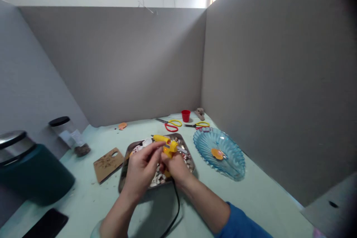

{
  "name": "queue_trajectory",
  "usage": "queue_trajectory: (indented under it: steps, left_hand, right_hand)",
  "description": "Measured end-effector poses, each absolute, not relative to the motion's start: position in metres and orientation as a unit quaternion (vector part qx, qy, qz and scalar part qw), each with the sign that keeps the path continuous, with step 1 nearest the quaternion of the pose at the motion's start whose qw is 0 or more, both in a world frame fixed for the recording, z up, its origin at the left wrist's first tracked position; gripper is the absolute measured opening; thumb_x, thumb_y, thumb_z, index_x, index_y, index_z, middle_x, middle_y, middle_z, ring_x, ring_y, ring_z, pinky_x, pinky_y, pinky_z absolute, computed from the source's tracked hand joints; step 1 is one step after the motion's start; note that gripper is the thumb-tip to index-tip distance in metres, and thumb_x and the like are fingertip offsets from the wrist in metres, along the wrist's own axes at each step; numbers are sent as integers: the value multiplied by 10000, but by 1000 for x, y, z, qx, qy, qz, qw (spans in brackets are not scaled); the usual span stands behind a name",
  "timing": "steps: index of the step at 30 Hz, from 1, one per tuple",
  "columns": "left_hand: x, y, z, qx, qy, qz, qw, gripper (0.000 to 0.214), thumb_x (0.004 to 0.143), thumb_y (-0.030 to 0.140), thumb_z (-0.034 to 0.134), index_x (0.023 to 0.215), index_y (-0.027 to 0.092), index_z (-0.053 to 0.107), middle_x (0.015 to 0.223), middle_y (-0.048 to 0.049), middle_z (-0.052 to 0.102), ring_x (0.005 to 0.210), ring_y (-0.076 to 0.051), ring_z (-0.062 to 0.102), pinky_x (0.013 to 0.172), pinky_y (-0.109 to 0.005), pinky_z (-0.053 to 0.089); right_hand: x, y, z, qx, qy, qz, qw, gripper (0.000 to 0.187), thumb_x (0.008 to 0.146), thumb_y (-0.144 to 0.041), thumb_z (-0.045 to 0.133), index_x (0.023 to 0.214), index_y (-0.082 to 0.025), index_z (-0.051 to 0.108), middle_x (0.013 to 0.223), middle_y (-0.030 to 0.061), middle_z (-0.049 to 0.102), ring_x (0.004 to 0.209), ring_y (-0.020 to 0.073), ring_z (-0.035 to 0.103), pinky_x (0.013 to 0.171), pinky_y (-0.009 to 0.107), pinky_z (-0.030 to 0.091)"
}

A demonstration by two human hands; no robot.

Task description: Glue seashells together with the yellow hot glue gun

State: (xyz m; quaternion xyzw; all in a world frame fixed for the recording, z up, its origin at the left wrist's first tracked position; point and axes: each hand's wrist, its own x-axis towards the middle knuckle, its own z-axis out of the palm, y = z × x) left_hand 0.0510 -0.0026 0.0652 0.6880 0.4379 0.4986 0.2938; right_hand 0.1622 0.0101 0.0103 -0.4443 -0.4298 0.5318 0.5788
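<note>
Spread over the pale counter [259, 197], toward its right edge: a blue glass dish [237, 156]. Left of it, mid-counter and closer to the near edge: a metal tray [123, 178], heaped with shells, apparently with plenty unused.

Above the tray, the right hand [176, 168], closed round the grip of a yellow glue gun [164, 143], nozzle pointing left. Just beside it, the left hand [141, 171], fingertips drawn together against the gun's body. Impossible to tell whether anything small sits pinched there.

Gun held between both hands, over the tray, apart from the dish. Black cord [176, 208] trailing toward the near edge.

At the dish's middle, only one orange piece [216, 153] laid so far.
</note>
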Motion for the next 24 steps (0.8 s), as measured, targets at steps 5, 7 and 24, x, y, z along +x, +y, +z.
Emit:
queue_trajectory:
  steps: [5,7,24]
  left_hand:
    - [-13,26,37,600,565,514,236,297,795,400,631,959,188,758,585,4,641,523,-144,542,506,-223,402]
    - [-29,33,25,592,593,503,211,286,788,386,630,941,177,751,656,-18,682,580,-161,576,545,-235,421]
    - [-13,62,37,813,562,133,72,276,813,142,581,1038,217,723,1189,-104,633,950,-228,654,831,-322,471]
  right_hand:
    - [159,7,11,-422,-418,557,580,258,736,-422,657,721,-174,588,556,-60,555,425,53,450,422,162,354]
    - [159,6,10,-429,-410,554,584,259,723,-420,682,750,-176,601,585,-53,580,427,59,463,403,167,339]
    - [160,7,6,-475,-429,514,571,263,751,-448,690,732,-189,646,540,-38,599,455,89,501,455,198,375]
